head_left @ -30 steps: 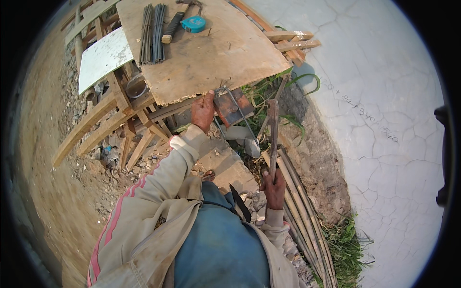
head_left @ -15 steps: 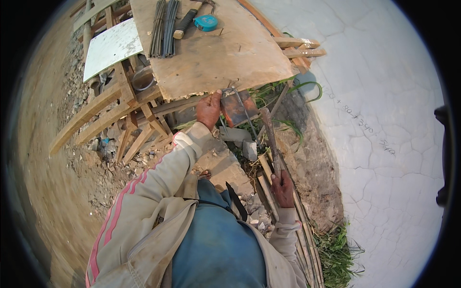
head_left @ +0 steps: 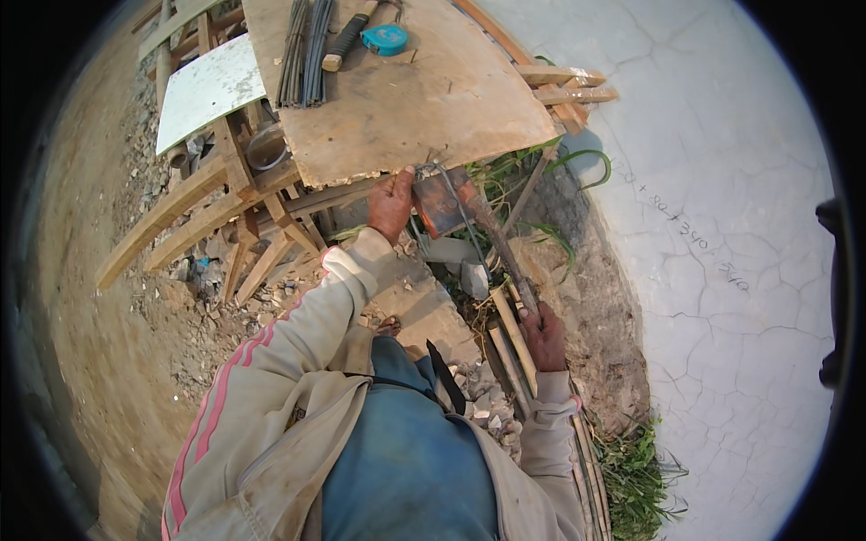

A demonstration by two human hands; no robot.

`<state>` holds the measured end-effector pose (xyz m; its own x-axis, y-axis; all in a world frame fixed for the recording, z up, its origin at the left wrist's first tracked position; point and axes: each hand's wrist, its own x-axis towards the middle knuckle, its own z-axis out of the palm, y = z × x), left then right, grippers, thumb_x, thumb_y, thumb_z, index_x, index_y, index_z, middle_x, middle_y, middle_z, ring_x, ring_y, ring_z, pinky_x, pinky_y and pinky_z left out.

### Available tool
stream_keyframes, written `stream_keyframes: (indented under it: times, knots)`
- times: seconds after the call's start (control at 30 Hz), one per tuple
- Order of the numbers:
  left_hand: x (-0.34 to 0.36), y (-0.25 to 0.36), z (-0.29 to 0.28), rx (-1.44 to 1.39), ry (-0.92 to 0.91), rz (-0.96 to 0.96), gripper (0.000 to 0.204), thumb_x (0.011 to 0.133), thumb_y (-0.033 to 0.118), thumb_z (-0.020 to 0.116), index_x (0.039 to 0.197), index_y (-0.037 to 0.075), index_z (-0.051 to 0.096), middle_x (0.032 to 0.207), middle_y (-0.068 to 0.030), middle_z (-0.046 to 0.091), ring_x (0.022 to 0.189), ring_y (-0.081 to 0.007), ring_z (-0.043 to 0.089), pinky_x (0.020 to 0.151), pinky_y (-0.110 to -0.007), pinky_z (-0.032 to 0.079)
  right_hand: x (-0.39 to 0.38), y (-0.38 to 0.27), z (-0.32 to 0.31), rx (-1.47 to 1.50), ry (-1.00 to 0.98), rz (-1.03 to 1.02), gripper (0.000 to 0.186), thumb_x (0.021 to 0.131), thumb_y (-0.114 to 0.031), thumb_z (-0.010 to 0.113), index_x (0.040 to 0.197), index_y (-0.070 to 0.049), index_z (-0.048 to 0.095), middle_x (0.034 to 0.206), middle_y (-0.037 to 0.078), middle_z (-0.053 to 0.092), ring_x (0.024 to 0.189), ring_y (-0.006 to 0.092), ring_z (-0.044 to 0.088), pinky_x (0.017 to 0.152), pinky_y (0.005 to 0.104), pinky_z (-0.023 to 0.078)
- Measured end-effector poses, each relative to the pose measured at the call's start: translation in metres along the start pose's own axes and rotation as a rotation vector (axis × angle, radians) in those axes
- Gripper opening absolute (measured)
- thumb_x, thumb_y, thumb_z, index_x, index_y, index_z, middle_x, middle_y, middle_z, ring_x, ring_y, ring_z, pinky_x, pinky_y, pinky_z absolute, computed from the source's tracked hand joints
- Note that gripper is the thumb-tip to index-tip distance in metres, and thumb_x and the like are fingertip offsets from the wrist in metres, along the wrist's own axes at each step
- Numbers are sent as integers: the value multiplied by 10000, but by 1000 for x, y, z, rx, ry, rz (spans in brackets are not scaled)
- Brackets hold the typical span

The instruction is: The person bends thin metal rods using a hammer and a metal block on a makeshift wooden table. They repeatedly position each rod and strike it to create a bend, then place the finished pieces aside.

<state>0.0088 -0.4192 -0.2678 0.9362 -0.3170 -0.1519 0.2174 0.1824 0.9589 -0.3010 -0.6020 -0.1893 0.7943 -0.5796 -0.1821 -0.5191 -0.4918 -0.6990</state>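
Observation:
My left hand (head_left: 390,209) is closed at the near edge of a worn plywood board (head_left: 388,135), gripping a bent steel rod (head_left: 465,212). From there the rod turns sharply and hangs down to the right in a hook shape. My right hand (head_left: 544,338) is wrapped round the lower end of a long, rusty bar (head_left: 505,248). The bar slants up and left, its upper end beside the rod near the board edge; whether they touch I cannot tell. On the board lie two bundles of thin steel rods (head_left: 316,54), a black-handled tool (head_left: 347,41) and a turquoise tape measure (head_left: 385,40).
Wooden beams (head_left: 194,221) prop the board on the left, beside a white panel (head_left: 212,95). A cracked pale wall (head_left: 722,234) runs along the right. Bamboo poles (head_left: 514,347), rubble (head_left: 487,406) and grass (head_left: 636,469) lie near my right arm.
The rusty bar has tilted, its top swinging left toward the bent rod, while my right hand moved slightly right and up. My left hand stays at the board edge.

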Motion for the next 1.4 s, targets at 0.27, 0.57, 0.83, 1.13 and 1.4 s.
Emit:
stream_keyframes:
  times: [0.27,0.57,0.83,1.13,1.4]
  knots:
    - [0,1,1,168,77,32,466,1018,385,574,783,0,689,637,-23,624,607,-104,539,605,-308,451,36,-19,-58,-292,-88,-158,423,916,-394,694,814,-1,577,579,184,479,522,260,438,537,411,404]
    - [-8,14,4,127,66,74,481,1016,401,589,696,45,632,591,47,486,542,-57,394,502,-277,313,82,-15,-79,-428,-162,-211,504,878,-498,710,797,-19,574,578,212,517,584,409,578,565,471,439]
    - [-11,16,-1,205,43,8,493,1003,400,595,716,4,661,596,-5,559,581,-98,480,560,-317,410,98,-7,-82,-521,-128,-301,495,849,-499,732,754,-41,571,540,181,511,563,403,582,554,474,443]
    - [-11,20,3,112,61,15,453,1000,396,616,708,51,659,590,53,485,535,-52,384,504,-270,306,102,-6,-86,-575,-126,-371,507,849,-516,724,737,-53,550,543,155,523,542,384,574,526,459,435]
    - [-6,15,-1,159,52,-11,497,988,412,617,712,1,648,584,32,483,564,-77,400,517,-312,348,106,-13,-86,-616,-147,-391,539,863,-557,691,726,-58,538,551,153,528,561,393,582,548,483,439]
